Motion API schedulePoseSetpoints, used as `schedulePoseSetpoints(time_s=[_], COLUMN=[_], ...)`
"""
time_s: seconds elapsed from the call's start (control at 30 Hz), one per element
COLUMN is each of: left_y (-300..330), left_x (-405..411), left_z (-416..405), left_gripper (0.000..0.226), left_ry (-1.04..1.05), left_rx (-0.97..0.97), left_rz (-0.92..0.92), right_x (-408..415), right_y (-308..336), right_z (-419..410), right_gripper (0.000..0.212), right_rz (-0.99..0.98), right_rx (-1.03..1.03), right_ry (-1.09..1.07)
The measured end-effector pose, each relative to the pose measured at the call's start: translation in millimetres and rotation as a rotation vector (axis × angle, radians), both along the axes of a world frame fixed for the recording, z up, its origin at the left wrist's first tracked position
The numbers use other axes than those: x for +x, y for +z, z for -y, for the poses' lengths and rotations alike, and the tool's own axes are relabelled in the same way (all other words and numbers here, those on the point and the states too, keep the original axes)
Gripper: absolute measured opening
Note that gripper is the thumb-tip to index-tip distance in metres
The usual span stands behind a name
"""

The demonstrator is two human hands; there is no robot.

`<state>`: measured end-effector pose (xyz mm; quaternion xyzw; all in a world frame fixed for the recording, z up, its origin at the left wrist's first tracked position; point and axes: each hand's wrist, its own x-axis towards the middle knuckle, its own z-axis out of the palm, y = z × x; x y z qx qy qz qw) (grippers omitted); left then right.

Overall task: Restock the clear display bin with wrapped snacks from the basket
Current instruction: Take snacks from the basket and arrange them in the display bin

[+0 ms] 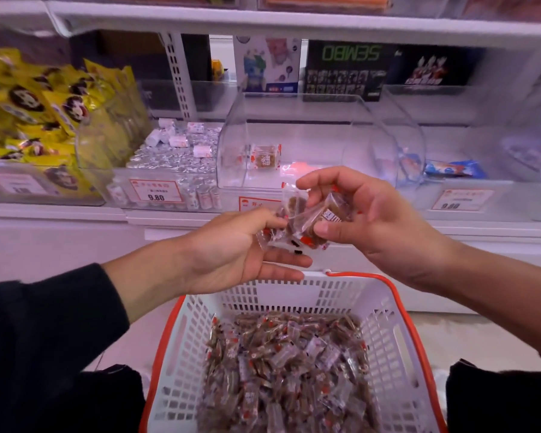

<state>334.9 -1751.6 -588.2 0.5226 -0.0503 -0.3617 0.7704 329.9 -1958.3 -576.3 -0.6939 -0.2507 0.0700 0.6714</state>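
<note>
Wrapped snacks (281, 370), small brown blocks in crinkly clear film with red and white ends, lie heaped in the white slotted plastic basket (388, 332) with its orange rim, at 6 o'clock. Above the basket, both hands meet over a small bunch of the same snacks (297, 220). The left hand (238, 251), coming from 8 o'clock out of a dark sleeve, cups them from below with its fingers loosely curled. The right hand (366, 214), from 4 o'clock, pinches the wrappers between thumb and curled fingers. Farther off, at 12 o'clock, the clear display bin (310, 120), smooth rounded plastic, sits on the white shelf with one wrapped snack (265, 157) inside. Glossy yellow packets (44, 107) fill the bin at 10 o'clock.
</note>
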Motion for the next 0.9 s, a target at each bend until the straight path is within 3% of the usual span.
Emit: schedulePoseSetpoints(time_s=[0.17,0.4,0.67,0.77,0.9], left_y=[2,-2,-2,-2,8], left_x=[-2,-12,-12,-14,-9], left_z=[3,2,3,7,8], left_gripper=[0.046,0.043,0.070,0.078,0.056], left_ry=[-0.101,-0.102,-0.085,-0.038,-0.037], left_rx=[-0.127,-0.015,-0.054,0.004,0.114], left_rz=[-0.081,0.046,0.054,0.076,0.140], right_x=[2,-6,-13,-14,-11], right_y=[8,-5,-18,-17,-7], right_z=[-4,-8,-7,-8,-2], right_gripper=[0.058,0.059,0.092,0.089,0.072], right_rz=[-0.003,0.054,0.025,0.006,0.068], right_rx=[-0.036,-0.161,-0.275,-0.307,-0.371], right_ry=[0.065,0.086,0.059,0.060,0.055])
